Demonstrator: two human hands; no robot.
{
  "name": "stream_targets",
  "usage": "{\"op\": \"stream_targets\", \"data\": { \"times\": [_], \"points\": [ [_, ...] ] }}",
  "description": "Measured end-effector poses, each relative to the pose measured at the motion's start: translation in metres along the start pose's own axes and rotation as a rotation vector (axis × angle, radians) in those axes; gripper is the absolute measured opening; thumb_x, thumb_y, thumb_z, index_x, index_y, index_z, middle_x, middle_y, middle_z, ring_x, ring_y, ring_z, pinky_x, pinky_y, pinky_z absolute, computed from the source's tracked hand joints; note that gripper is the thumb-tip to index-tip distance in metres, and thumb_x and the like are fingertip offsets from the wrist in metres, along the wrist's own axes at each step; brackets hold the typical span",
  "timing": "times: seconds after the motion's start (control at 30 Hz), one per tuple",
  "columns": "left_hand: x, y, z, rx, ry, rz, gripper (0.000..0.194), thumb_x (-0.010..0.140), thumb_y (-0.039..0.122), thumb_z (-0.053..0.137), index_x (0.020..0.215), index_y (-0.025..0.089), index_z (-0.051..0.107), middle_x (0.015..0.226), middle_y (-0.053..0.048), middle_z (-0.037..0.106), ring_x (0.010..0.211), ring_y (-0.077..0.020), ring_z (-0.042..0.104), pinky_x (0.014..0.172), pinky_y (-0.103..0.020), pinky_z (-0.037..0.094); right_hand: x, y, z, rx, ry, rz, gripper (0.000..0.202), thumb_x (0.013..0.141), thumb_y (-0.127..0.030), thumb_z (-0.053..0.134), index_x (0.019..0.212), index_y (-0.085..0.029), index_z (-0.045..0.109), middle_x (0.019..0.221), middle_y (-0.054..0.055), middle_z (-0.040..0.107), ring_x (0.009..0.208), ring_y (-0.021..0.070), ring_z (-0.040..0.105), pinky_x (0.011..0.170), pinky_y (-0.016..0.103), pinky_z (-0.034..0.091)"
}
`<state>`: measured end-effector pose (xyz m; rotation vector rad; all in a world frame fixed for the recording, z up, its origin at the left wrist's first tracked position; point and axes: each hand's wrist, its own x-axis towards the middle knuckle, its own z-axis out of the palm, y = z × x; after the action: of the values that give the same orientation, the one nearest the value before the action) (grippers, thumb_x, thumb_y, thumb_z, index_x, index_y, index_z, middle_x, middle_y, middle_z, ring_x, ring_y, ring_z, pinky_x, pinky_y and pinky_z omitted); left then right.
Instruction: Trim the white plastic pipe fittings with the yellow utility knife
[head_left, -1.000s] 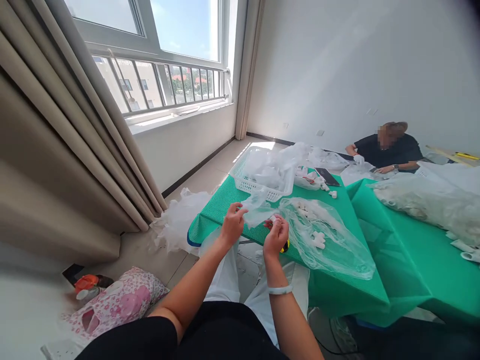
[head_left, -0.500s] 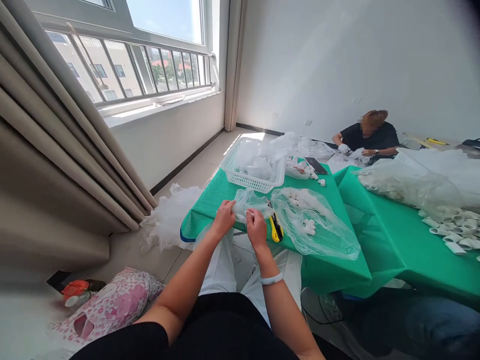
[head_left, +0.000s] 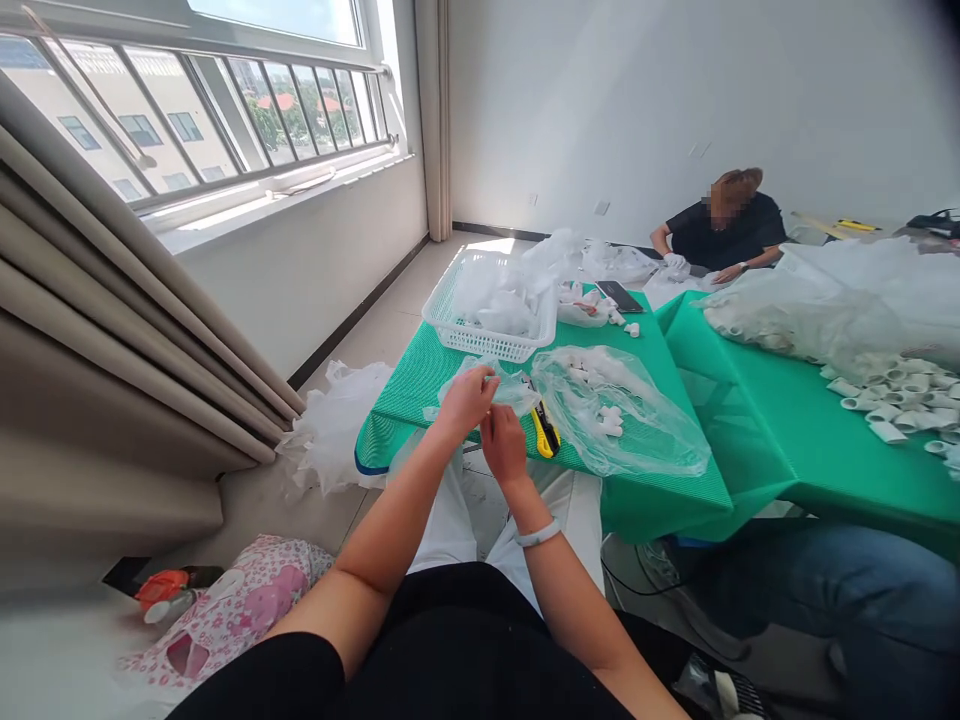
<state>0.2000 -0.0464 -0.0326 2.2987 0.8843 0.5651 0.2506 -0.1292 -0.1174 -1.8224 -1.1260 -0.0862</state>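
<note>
Over the near edge of the green-covered table (head_left: 405, 400), my left hand (head_left: 470, 398) is closed with its fingers bent over a small clear plastic bag (head_left: 514, 392). Just below and right of it, my right hand (head_left: 503, 440) is closed at the bag's near edge, its fingertips almost touching the left hand. What lies between the right fingers is too small to make out. A yellow and black utility knife (head_left: 546, 430) lies right beside my right hand. Further right, a large clear bag (head_left: 660, 440) spreads over the table with white pipe fittings (head_left: 610, 421) in it.
A white basket (head_left: 487, 343) of plastic bags stands behind my hands. More fittings (head_left: 900, 395) and a big bag lie on the right table. A person (head_left: 724, 235) sits at the back; another person's leg (head_left: 825, 570) is at the right. Plastic (head_left: 337, 430) lies on the floor.
My left hand has moved up and over toward the right hand, across the small bag. The whole view has shifted slightly. The person at the back has lowered one hand.
</note>
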Motion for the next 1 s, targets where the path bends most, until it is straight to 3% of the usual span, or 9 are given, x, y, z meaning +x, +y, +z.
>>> {"op": "stream_targets", "data": {
  "times": [0.07, 0.17, 0.33, 0.43, 0.53, 0.63, 0.7, 0.77, 1.0],
  "points": [
    [0.018, 0.004, 0.016, 0.107, -0.089, -0.179, 0.029, 0.084, 0.038, 0.051, 0.1, 0.015, 0.058, 0.091, -0.013, 0.065, 0.088, -0.0258, 0.062, 0.072, -0.033, 0.044, -0.002, 0.001, 0.001, -0.022, -0.019, -0.024, 0.041, 0.094, -0.043, 0.025, 0.089, -0.019, 0.058, 0.085, 0.011, 0.062, 0.083, 0.0227, 0.056, 0.074, 0.037, 0.045],
    [0.032, -0.005, 0.026, 0.17, -0.15, -0.249, 0.022, 0.076, 0.029, 0.061, 0.091, 0.012, 0.059, 0.09, -0.016, 0.065, 0.087, -0.0289, 0.061, 0.071, -0.035, 0.042, -0.005, 0.0, 0.001, 0.008, -0.019, -0.042, 0.042, 0.093, -0.044, 0.027, 0.089, -0.019, 0.06, 0.089, 0.012, 0.063, 0.087, 0.0226, 0.058, 0.079, 0.039, 0.046],
    [0.009, -0.031, 0.012, -0.007, -0.065, -0.059, 0.01, 0.08, 0.018, 0.047, 0.079, 0.017, 0.057, 0.081, -0.005, 0.064, 0.078, -0.0171, 0.058, 0.073, -0.028, 0.044, -0.015, -0.012, -0.024, 0.3, -0.019, 0.065, 0.035, 0.089, -0.045, 0.039, 0.087, -0.019, 0.063, 0.085, 0.008, 0.067, 0.083, 0.0211, 0.063, 0.075, 0.037, 0.051],
    [-0.017, -0.04, -0.002, -0.293, 0.008, 0.076, 0.009, 0.077, 0.019, 0.047, 0.078, 0.018, 0.056, 0.076, -0.002, 0.062, 0.072, -0.0143, 0.057, 0.07, -0.026, 0.046, -0.017, -0.024, -0.06, 0.571, 0.069, 0.255, 0.032, 0.088, -0.045, 0.042, 0.088, -0.019, 0.062, 0.077, 0.004, 0.067, 0.066, 0.0172, 0.065, 0.064, 0.033, 0.054],
    [-0.036, -0.038, -0.015, -0.442, 0.021, 0.123, 0.009, 0.076, 0.026, 0.051, 0.075, 0.019, 0.057, 0.075, -0.001, 0.063, 0.071, -0.0141, 0.058, 0.07, -0.026, 0.047, -0.007, -0.034, -0.096, 0.602, 0.195, 0.258, 0.031, 0.086, -0.047, 0.046, 0.091, -0.02, 0.061, 0.085, 0.006, 0.068, 0.08, 0.0201, 0.066, 0.073, 0.036, 0.053],
    [-0.045, -0.029, -0.021, -0.489, 0.017, 0.112, 0.009, 0.073, 0.028, 0.056, 0.072, 0.02, 0.059, 0.074, -0.001, 0.065, 0.071, -0.0148, 0.06, 0.069, -0.027, 0.049, 0.006, -0.043, -0.109, 0.531, 0.022, 0.198, 0.03, 0.082, -0.049, 0.053, 0.088, -0.022, 0.063, 0.089, 0.006, 0.07, 0.099, 0.0233, 0.062, 0.087, 0.039, 0.047],
    [-0.047, -0.022, -0.021, -0.511, -0.004, 0.106, 0.009, 0.071, 0.028, 0.059, 0.069, 0.02, 0.061, 0.072, -0.001, 0.067, 0.071, -0.0155, 0.061, 0.068, -0.027, 0.049, 0.01, -0.048, -0.104, 0.537, -0.167, 0.183, 0.032, 0.08, -0.05, 0.054, 0.087, -0.021, 0.065, 0.083, 0.005, 0.07, 0.09, 0.0223, 0.064, 0.081, 0.036, 0.049],
    [-0.05, -0.018, -0.021, -0.552, 0.024, 0.08, 0.01, 0.07, 0.029, 0.059, 0.066, 0.02, 0.061, 0.07, -0.001, 0.067, 0.069, -0.0158, 0.061, 0.067, -0.028, 0.05, 0.008, -0.05, -0.096, 0.542, -0.225, 0.205, 0.033, 0.079, -0.05, 0.055, 0.088, -0.021, 0.067, 0.081, 0.004, 0.071, 0.077, 0.0193, 0.064, 0.07, 0.032, 0.05],
    [-0.06, -0.02, -0.028, -0.855, 0.206, -0.118, 0.015, 0.069, 0.034, 0.063, 0.073, 0.02, 0.059, 0.07, -0.001, 0.067, 0.067, -0.0158, 0.063, 0.067, -0.031, 0.053, -0.006, -0.021, -0.096, 0.54, 0.161, 0.423, 0.037, 0.079, -0.051, 0.054, 0.089, -0.017, 0.067, 0.087, 0.007, 0.072, 0.079, 0.0196, 0.065, 0.068, 0.032, 0.05]
  ]
}}
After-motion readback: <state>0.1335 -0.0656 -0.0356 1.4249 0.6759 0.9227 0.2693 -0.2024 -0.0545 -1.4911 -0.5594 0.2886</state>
